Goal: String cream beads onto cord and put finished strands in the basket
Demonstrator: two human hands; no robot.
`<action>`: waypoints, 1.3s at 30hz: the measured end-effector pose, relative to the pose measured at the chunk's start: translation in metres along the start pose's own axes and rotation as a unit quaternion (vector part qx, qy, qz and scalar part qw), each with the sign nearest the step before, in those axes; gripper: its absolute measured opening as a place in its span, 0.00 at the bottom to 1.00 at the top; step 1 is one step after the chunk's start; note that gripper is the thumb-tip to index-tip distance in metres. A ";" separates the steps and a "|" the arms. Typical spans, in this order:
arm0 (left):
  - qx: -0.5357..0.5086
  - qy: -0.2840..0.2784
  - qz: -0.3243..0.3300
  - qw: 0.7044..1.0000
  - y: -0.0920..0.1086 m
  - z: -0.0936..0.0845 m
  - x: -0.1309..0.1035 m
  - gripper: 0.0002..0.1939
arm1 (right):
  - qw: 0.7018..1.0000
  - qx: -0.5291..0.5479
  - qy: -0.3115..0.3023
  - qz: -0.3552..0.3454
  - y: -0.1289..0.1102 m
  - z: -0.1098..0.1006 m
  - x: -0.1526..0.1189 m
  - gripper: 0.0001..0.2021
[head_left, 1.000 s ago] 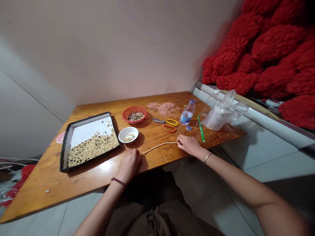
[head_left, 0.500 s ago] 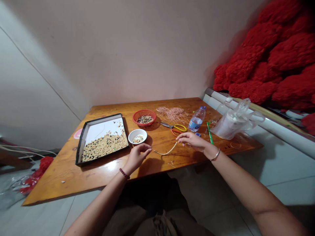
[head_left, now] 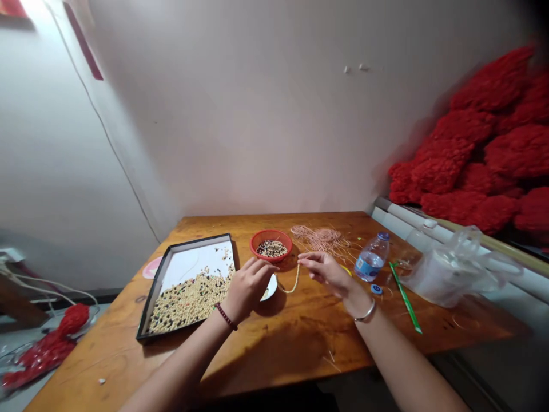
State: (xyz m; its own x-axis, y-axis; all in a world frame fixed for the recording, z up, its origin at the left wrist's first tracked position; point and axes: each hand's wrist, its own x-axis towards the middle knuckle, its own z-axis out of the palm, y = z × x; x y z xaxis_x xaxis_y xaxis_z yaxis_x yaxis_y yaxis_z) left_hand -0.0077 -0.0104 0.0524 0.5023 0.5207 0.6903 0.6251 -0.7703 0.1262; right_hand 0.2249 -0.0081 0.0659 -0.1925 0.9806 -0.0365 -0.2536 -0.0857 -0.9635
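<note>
A short strand of pale beads [head_left: 297, 280] hangs in a curve between my two raised hands. My right hand [head_left: 323, 272] pinches its upper right end. My left hand [head_left: 253, 283] is closed at the fingertips near the strand's other end and partly covers a white bowl [head_left: 270, 287]. Just behind the hands sits a red basket [head_left: 271, 245] holding dark and pale beads. To the left, a black-edged tray [head_left: 193, 286] holds many pale beads mixed with dark ones.
Pink cord [head_left: 321, 237] lies behind my right hand, with yellow scissor handles [head_left: 346, 270] partly hidden. Further right are a water bottle [head_left: 372, 257], a blue cap [head_left: 376, 289], a green strip [head_left: 405, 297] and a plastic bag [head_left: 446, 272]. Red bundles [head_left: 467, 149] are piled beyond.
The view has tilted up and shifted left. Both hands have risen away from the table's front edge, and my left hand now covers much of the white bowl. The strand hangs more steeply.
</note>
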 end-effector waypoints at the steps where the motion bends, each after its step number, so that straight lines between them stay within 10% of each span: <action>1: 0.042 -0.001 0.036 0.998 -0.008 -0.002 -0.002 0.08 | 1.000 -0.006 0.015 -0.016 0.002 0.007 0.008 0.14; 11: 0.159 0.011 0.045 0.986 -0.047 0.006 -0.030 0.07 | 0.995 -0.041 -0.013 -0.086 0.056 0.057 0.073 0.17; 19: 0.133 0.019 -0.036 0.990 -0.049 0.016 -0.039 0.06 | 0.990 -0.102 -0.021 -0.092 0.094 0.054 0.075 0.19; 39: 0.105 -0.023 -0.040 0.993 -0.055 0.020 -0.040 0.12 | 0.980 -0.139 -0.056 -0.132 0.105 0.057 0.070 0.15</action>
State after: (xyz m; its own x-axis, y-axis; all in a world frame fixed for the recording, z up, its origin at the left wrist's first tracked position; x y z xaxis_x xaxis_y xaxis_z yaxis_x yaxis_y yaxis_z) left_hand -0.0507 0.0183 0.0037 0.4693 0.5977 0.6500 0.7730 -0.6339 0.0247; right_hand 0.1303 0.0418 -0.0226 -0.2614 0.9355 0.2377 -0.0432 0.2347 -0.9711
